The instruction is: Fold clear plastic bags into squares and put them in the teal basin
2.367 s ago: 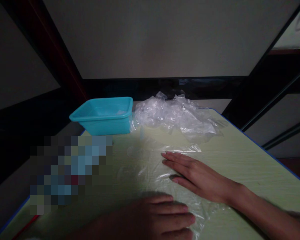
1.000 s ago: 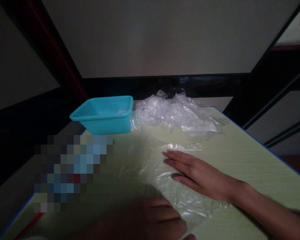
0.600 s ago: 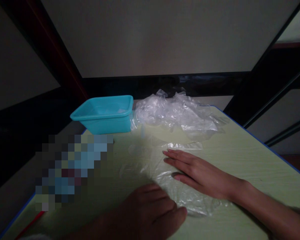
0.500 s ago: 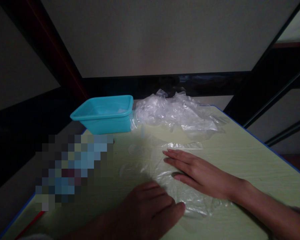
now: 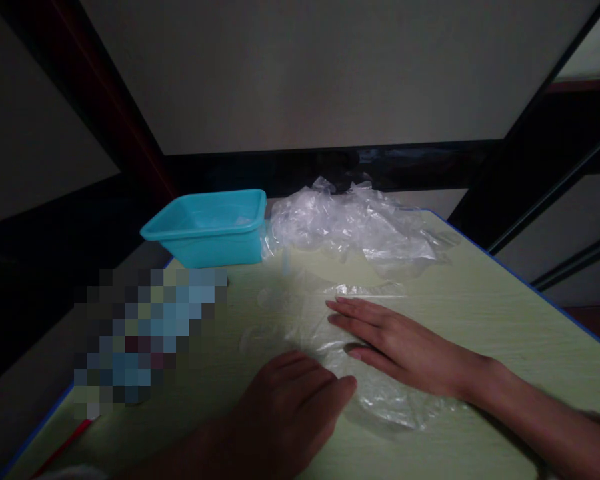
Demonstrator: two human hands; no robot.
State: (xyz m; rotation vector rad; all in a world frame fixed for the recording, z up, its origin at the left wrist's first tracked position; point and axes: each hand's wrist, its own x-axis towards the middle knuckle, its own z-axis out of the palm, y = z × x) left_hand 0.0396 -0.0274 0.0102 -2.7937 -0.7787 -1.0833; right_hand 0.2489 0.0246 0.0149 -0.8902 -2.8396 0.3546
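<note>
A thin clear plastic sheet [image 5: 380, 400] lies flat on the pale green table [image 5: 490, 313] in front of me. My right hand [image 5: 400, 343] rests palm down on it, fingers stretched out and pointing left. My left hand [image 5: 293, 400] lies flat on the sheet's near left part, fingers together and pointing right, close to the right hand's thumb. Neither hand grips anything.
A turquoise plastic tub [image 5: 207, 227] stands at the table's far left. A heap of crumpled clear plastic [image 5: 350, 223] lies to its right, at the far edge. A pixelated patch [image 5: 145, 340] covers the table's left side. A blue rim runs along the table's edges.
My left hand has slid leftward and away from me over the sheet, drawing back from its right part. My right hand has stayed put.
</note>
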